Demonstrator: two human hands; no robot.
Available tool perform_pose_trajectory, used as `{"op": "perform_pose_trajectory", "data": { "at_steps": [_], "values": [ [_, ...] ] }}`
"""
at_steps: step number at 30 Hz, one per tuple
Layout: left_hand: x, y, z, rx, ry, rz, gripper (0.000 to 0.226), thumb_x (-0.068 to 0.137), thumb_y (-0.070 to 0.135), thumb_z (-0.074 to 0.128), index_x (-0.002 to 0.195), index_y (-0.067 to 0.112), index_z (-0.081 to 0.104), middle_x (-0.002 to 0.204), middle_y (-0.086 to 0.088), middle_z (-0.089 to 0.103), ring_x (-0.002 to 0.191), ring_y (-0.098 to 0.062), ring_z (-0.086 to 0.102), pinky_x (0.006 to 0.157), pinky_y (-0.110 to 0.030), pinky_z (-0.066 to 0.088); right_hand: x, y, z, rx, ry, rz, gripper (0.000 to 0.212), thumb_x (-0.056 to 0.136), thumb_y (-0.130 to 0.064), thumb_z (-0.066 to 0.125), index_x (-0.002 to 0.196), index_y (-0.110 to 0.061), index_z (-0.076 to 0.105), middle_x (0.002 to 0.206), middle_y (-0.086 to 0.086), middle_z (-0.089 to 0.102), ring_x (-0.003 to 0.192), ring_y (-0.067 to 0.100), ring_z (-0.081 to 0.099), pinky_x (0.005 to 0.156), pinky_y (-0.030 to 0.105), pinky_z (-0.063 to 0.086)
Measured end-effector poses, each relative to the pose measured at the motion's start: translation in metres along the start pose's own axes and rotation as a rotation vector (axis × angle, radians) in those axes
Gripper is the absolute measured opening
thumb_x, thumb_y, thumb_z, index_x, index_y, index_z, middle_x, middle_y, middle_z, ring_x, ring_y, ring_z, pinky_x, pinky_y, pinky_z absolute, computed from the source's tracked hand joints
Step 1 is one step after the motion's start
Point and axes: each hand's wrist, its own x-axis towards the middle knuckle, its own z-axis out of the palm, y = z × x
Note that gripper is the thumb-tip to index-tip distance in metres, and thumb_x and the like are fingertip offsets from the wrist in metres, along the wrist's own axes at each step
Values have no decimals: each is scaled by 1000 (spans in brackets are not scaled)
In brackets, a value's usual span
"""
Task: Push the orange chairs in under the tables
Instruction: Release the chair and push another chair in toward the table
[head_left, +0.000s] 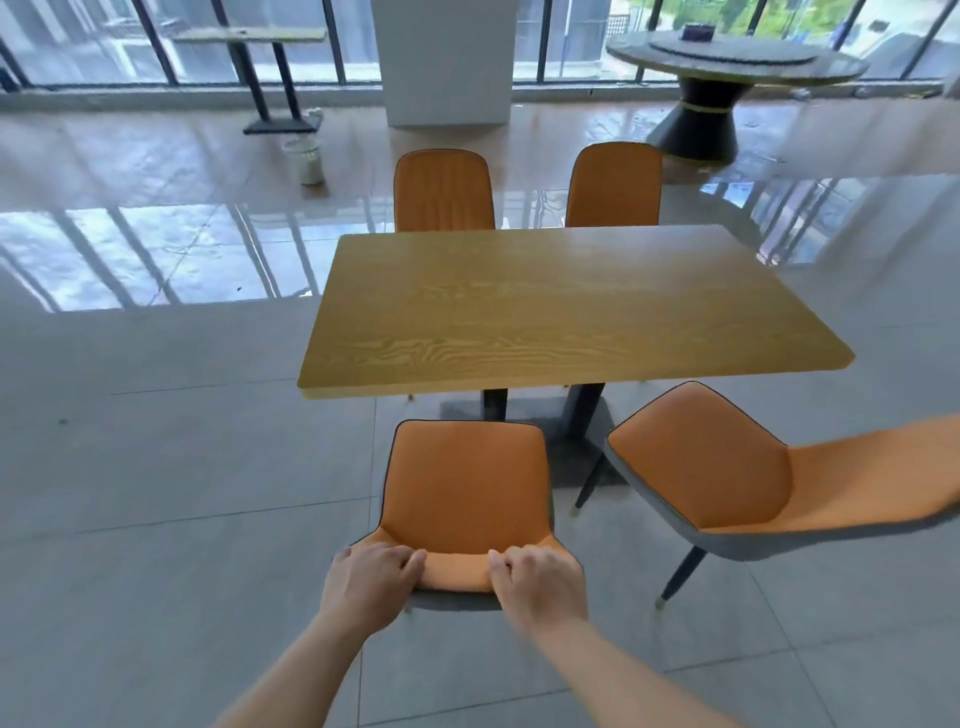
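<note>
A rectangular wooden table (561, 306) stands in the middle of the head view. In front of its near edge is an orange chair (465, 483), its seat clear of the tabletop. My left hand (371, 582) and my right hand (537, 584) both grip the top of its backrest, fingers curled over the edge. A second orange chair (711, 467) stands at the near right, turned at an angle and pulled out from the table. Two more orange chairs, far left chair (444, 192) and far right chair (615, 184), sit against the far side, only their backs showing.
Glossy tiled floor surrounds the table. A round dark table (727, 67) stands at the back right, a white pillar (447, 62) at the back centre, a narrow high table (260, 36) with a small bin (306, 158) at the back left. Windows run along the far wall.
</note>
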Motion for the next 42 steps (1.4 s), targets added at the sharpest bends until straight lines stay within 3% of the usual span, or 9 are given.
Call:
{"op": "perform_pose_trajectory", "data": {
  "at_steps": [8,13,19,25,33,37,42],
  "values": [
    [-24,24,21,-42,38,4,49,100,59,18,104,41,63,96,12,64,95,-9,57,96,-37,38,-4,33,-4,-11,49,-4,56,93,-52,26,78,-24,72,77,-4,70,73,15,61,78,31,48],
    [-34,49,31,-57,32,-10,50,100,59,16,107,41,62,98,13,64,97,-12,56,98,-39,37,-3,62,-5,-9,74,-43,59,92,-52,21,74,-24,70,72,-5,69,69,13,60,77,33,49],
    [-39,58,37,-77,77,-61,51,99,60,15,107,43,62,100,17,64,99,-7,55,98,-34,33,-4,70,-1,-65,97,-48,51,89,-49,35,59,-25,67,57,-6,63,54,11,55,57,27,48],
    [-40,58,32,-56,101,-52,52,100,58,17,93,35,62,88,13,63,90,-7,56,93,-32,37,-2,67,-2,-11,91,-40,54,90,-52,33,67,-25,72,61,-4,67,58,12,56,67,29,48],
    [-47,51,32,-67,161,-63,51,102,56,19,75,28,52,80,10,61,83,-9,56,91,-33,38,-16,56,0,5,98,19,52,88,-53,40,58,-21,68,53,-2,62,52,16,49,59,28,43],
    [-51,54,32,-55,165,-54,51,102,56,19,76,29,54,78,9,61,82,-11,57,92,-33,37,-18,58,0,11,121,-24,51,88,-51,42,54,-22,67,50,-3,60,48,13,44,53,26,39],
    [-60,56,37,-48,163,-53,55,102,58,19,81,27,59,81,8,63,82,-13,57,92,-36,39,-20,64,0,-21,110,-56,49,89,-48,47,54,-20,67,48,-4,58,48,14,51,52,26,45]
  ]
}}
